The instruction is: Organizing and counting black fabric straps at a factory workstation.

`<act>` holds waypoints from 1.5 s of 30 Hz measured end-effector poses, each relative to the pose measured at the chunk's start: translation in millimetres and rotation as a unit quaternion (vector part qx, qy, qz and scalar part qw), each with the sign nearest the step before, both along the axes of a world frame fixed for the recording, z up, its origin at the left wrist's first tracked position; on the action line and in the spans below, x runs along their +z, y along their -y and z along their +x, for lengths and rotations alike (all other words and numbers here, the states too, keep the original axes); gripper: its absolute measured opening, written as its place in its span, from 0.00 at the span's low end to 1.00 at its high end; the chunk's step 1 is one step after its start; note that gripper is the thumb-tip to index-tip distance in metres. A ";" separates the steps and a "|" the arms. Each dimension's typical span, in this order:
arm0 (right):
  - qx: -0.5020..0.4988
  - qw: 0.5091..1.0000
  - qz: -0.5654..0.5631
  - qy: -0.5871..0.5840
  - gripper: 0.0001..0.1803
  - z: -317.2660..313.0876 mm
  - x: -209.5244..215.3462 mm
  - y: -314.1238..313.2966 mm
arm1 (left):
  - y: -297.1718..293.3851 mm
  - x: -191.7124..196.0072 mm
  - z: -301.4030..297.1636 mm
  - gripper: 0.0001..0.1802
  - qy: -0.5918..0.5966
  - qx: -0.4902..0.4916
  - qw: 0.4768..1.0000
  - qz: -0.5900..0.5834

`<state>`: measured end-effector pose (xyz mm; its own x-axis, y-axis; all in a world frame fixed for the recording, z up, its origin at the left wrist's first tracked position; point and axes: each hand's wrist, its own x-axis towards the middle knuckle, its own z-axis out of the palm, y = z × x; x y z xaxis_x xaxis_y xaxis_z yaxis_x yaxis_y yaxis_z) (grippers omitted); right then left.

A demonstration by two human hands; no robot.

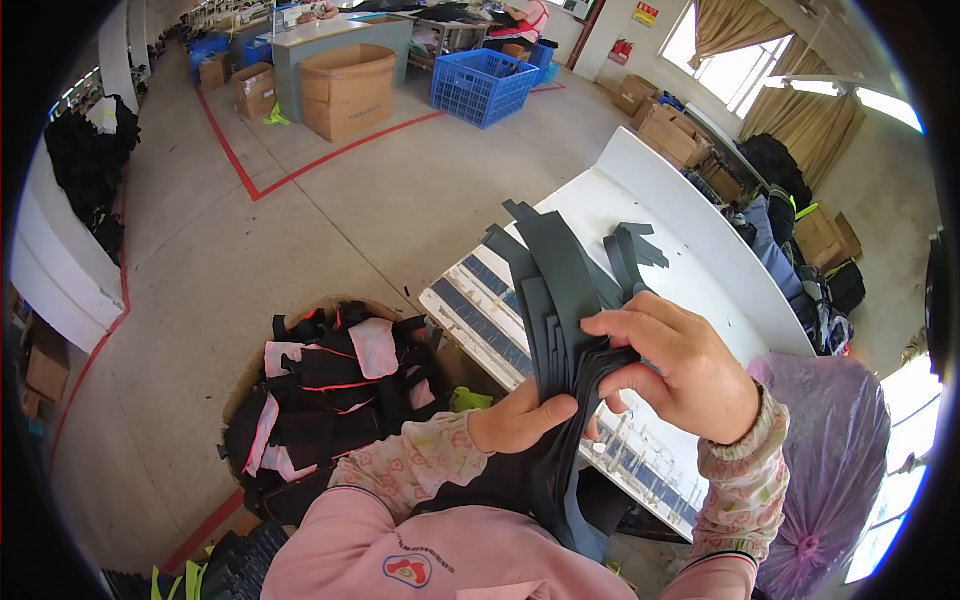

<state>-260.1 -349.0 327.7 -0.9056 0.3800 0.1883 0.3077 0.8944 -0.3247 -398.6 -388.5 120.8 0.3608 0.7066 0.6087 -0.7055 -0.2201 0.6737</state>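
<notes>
A thick bundle of dark grey fabric strips [556,270] stands fanned at its upper end between my two hands, over the near edge of the white table [690,265]. My left hand [525,415] grips the bundle from the left, thumb laid across the strips. From the right, my right hand [675,365] pinches the bundle's folded edge between thumb and fingers. The lower ends hang down toward my lap. Beyond the bundle, a few more dark strips [636,250] lie on the white tabletop.
A round carton of black and pink sewn pieces [335,385] stands on the floor at left. A tied purple plastic bag [825,460] is at my right. Farther off are a large cardboard box [347,92], a blue crate [485,87] and red floor lines [232,160]. Another person [525,22] is at the back.
</notes>
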 end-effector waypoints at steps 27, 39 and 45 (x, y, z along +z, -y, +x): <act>-0.005 0.974 -0.192 -0.118 0.14 9.8 -31.8 -4.4 | 3.3 -16.5 3.2 0.45 -0.002 0.040 0.997 -0.060; 0.042 0.964 -0.259 0.043 0.15 23.7 -37.9 -7.4 | -8.7 4.3 -12.0 0.41 0.080 0.088 0.987 -0.105; -0.005 0.971 -0.236 0.042 0.14 26.1 -73.9 2.4 | -4.2 9.2 -6.5 0.44 0.086 0.120 0.985 -0.085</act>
<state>-234.0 -351.4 253.7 -0.9061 0.4146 -0.0839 0.3591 0.6494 -0.6703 -405.1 -384.3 130.0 0.0734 0.8563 0.5113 -0.7541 -0.2878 0.5903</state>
